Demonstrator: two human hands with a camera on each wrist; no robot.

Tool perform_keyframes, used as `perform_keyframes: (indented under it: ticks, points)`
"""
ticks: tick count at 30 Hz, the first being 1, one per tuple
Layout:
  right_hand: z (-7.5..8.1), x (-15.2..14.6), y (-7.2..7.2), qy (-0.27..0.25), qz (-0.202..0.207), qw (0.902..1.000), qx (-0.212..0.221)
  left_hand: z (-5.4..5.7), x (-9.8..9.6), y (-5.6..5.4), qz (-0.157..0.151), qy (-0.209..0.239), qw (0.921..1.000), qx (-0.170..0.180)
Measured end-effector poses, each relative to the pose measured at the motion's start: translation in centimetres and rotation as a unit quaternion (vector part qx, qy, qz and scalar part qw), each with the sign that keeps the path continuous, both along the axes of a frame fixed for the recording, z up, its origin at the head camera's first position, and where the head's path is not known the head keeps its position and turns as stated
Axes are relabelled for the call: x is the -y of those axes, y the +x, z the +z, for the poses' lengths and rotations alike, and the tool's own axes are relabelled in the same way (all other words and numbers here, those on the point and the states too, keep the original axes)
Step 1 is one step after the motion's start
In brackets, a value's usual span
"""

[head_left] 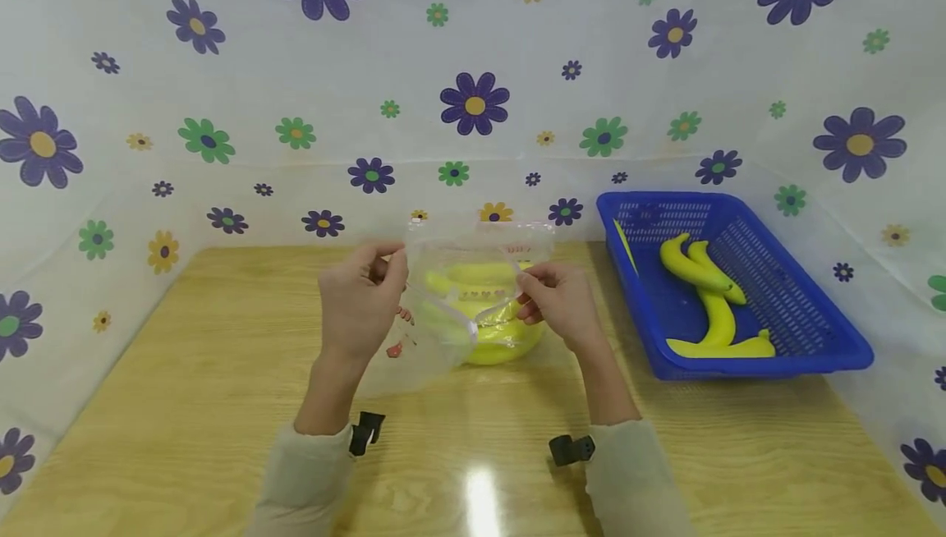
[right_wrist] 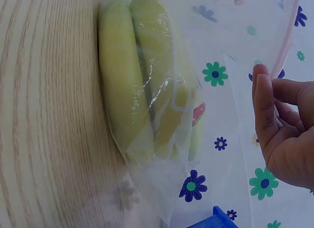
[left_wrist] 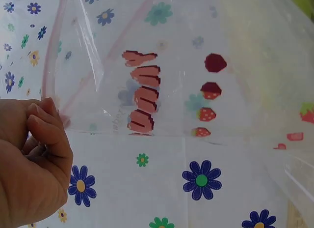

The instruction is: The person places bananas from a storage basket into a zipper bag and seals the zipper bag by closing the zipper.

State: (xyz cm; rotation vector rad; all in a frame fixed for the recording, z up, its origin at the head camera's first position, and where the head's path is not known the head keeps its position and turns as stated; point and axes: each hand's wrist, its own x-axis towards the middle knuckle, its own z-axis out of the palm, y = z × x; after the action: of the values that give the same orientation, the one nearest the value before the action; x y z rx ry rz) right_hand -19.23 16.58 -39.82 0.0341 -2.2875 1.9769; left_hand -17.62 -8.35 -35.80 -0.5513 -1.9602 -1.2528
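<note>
Several yellow bananas (head_left: 502, 340) lie inside a clear plastic zip bag (head_left: 436, 356) at the middle of the table. Red strawberry prints and lettering mark the bag, plain in the left wrist view. My left hand (head_left: 362, 299) pinches the bag's top edge at its left side, fingers curled in. On the opposite side my right hand (head_left: 557, 303) pinches the edge between thumb and fingers. Between the hands the bag's mouth is spread apart. In the right wrist view, bananas (right_wrist: 125, 80) show side by side through the plastic, close to the right hand (right_wrist: 289, 125).
A blue plastic basket (head_left: 820, 315) stands at the right, with several loose bananas (head_left: 717, 319) in it. The wooden table (head_left: 222, 340) is bounded at the back and sides by a white flowered cloth (head_left: 332, 94). Both sleeved wrists carry small black mounts (head_left: 572, 449).
</note>
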Motion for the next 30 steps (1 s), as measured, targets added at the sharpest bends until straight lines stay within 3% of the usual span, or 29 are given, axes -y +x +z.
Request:
perform_keyframes:
  ticks: [5,12,20,25,30]
  points:
    - [0.5,0.2,0.3,0.006,-0.013,0.9999,0.003,-0.2,-0.8,0.3,-0.021,0.03,0.999,0.026]
    - [1.3,0.5,1.1,0.018,-0.008,0.9998,-0.003,-0.1,-0.8,0.4,-0.011,0.054,0.9971,0.052]
    - [2.4,1.0,2.0,0.076,-0.001,0.9965,-0.035,-0.1,-0.7,0.4,-0.024,0.087,0.9929,0.077]
    - [3.1,0.0,2.3,0.178,0.001,0.9833,-0.039,-0.3,-0.6,0.4,-0.019,0.084,0.9933,0.077]
    - [5.1,-2.5,2.0,0.281,-0.024,0.9586,-0.037,-0.4,-0.4,0.1,-0.015,0.074,0.9945,0.073]
